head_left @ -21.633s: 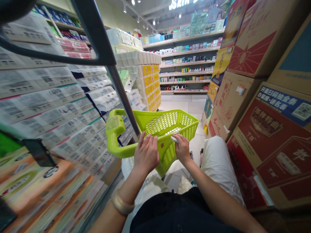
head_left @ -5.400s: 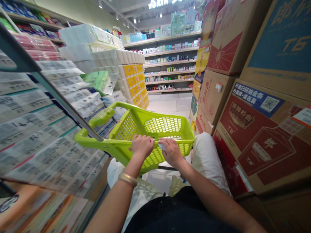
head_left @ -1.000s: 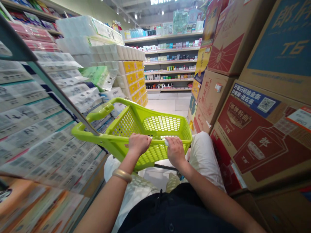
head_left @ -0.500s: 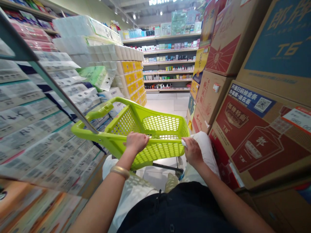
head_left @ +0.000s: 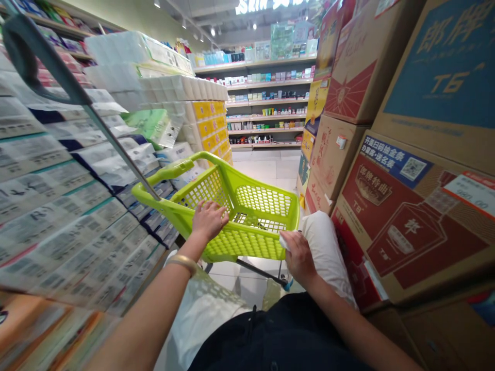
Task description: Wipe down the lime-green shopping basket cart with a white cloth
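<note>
A lime-green plastic shopping cart (head_left: 251, 242) with perforated basket walls stands across in front of me. My left hand (head_left: 210, 220), a gold-coloured bangle at its wrist, hooks its fingers loosely over the near rim; a little space shows between them. At the basket's right corner, my right hand (head_left: 299, 257) pinches a wad of white tissue or cloth (head_left: 284, 241) against the rim. My right palm is turned away from view. A grey pole with a dark curved handle (head_left: 83, 98) rises from the cart's left end.
Packs of paper goods (head_left: 50, 196) are piled along the left. Stacked cartons (head_left: 417, 216) line the right side, close to my leg. Beyond the cart, tiled floor (head_left: 266, 167) leads to shelves (head_left: 270, 116) of small goods.
The cart's left end has shifted right and the basket has turned slightly. My left hand has loosened from a fist to more extended fingers. My right hand has moved slightly left and down with the white wad.
</note>
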A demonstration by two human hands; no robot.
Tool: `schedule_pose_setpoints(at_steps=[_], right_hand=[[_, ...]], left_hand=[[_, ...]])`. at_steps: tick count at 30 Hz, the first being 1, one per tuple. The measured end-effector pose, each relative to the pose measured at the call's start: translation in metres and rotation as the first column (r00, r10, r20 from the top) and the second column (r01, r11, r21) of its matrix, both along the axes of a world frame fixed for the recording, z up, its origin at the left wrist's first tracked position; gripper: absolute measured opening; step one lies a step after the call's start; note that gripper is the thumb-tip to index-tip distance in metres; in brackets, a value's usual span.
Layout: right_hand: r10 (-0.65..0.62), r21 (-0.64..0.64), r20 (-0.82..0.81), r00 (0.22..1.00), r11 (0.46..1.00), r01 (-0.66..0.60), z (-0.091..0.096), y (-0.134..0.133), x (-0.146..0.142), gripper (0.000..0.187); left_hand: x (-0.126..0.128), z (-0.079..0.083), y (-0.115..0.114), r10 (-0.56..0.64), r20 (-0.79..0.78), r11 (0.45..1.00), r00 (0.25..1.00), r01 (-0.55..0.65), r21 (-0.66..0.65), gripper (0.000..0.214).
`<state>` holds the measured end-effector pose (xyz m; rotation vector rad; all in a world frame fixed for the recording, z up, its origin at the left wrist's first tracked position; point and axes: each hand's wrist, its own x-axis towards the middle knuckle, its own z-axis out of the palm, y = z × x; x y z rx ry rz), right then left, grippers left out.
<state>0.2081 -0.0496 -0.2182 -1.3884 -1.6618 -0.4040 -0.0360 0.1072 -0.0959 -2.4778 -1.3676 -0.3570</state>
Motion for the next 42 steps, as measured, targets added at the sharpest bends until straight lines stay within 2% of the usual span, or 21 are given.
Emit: schedule_pose_setpoints(at_steps=[4, 7, 9, 11, 15, 18, 21, 23, 26, 30, 32, 35, 39, 42], right_hand=[[0.037, 0.013, -0.029, 0.999, 0.999, -0.037, 0.002, -0.001, -0.008, 0.056], [0.06, 0.002, -0.074, 0.995, 0.998, -0.06, 0.005, -0.004, -0.016, 0.056], [0.088, -0.006, -0.085, 0.993, 0.996, -0.089, 0.006, -0.007, -0.022, 0.055], [0.131, -0.016, -0.081, 0.988, 0.991, -0.133, 0.008, -0.012, -0.028, 0.054], [0.256, -0.037, -0.036, 0.966, 0.966, -0.257, 0.007, -0.021, -0.027, 0.052], [0.3, -0.048, 0.002, 0.954, 0.953, -0.299, 0.003, -0.016, -0.004, 0.051], [0.192, -0.024, -0.054, 0.98, 0.981, -0.193, 0.0, -0.003, 0.025, 0.05], [0.118, -0.016, -0.108, 0.987, 0.993, -0.121, -0.001, 0.003, 0.032, 0.05], [0.093, -0.018, -0.149, 0.985, 0.995, -0.096, -0.001, 0.0, 0.017, 0.052], [0.218, -0.109, -0.067, 0.974, 0.969, -0.224, 0.0, -0.019, -0.025, 0.054], [0.261, -0.141, -0.028, 0.965, 0.955, -0.262, 0.001, -0.024, -0.033, 0.055], [0.241, -0.109, -0.001, 0.971, 0.965, -0.24, -0.001, -0.016, -0.015, 0.052], [0.117, -0.04, -0.044, 0.992, 0.992, -0.119, -0.003, 0.001, 0.02, 0.049], [0.072, -0.026, -0.1, 0.992, 0.997, -0.075, -0.002, 0.001, 0.015, 0.048]], left_hand=[[0.009, -0.014, -0.013, 0.063, 0.233, 0.995, 0.971, -0.079, 0.059, 0.04], [0.031, -0.031, -0.04, -0.055, 0.338, 0.998, 0.94, 0.05, 0.024, 0.039], [0.049, -0.044, -0.063, -0.162, 0.398, 0.984, 0.903, 0.178, -0.005, 0.038], [0.064, -0.058, -0.084, -0.219, 0.437, 0.965, 0.872, 0.26, -0.035, 0.039], [0.069, -0.076, -0.11, -0.211, 0.438, 0.959, 0.874, 0.272, -0.079, 0.043], [0.057, -0.078, -0.114, -0.232, 0.389, 0.953, 0.891, 0.289, -0.095, 0.048], [0.049, -0.074, -0.112, -0.236, 0.348, 0.95, 0.907, 0.29, -0.114, 0.054], [0.049, -0.074, -0.113, -0.221, 0.335, 0.955, 0.916, 0.272, -0.114, 0.06], [0.055, -0.08, -0.119, -0.188, 0.33, 0.972, 0.925, 0.224, -0.075, 0.075], [0.061, -0.096, -0.129, -0.189, 0.336, 0.976, 0.923, 0.214, -0.04, 0.082], [0.061, -0.101, -0.13, -0.19, 0.335, 0.975, 0.923, 0.218, -0.047, 0.078], [0.059, -0.102, -0.127, -0.186, 0.327, 0.976, 0.927, 0.212, -0.046, 0.065], [0.057, -0.1, -0.123, -0.193, 0.319, 0.976, 0.928, 0.215, -0.038, 0.057], [0.057, -0.103, -0.123, -0.191, 0.344, 0.976, 0.919, 0.216, -0.034, 0.057]])
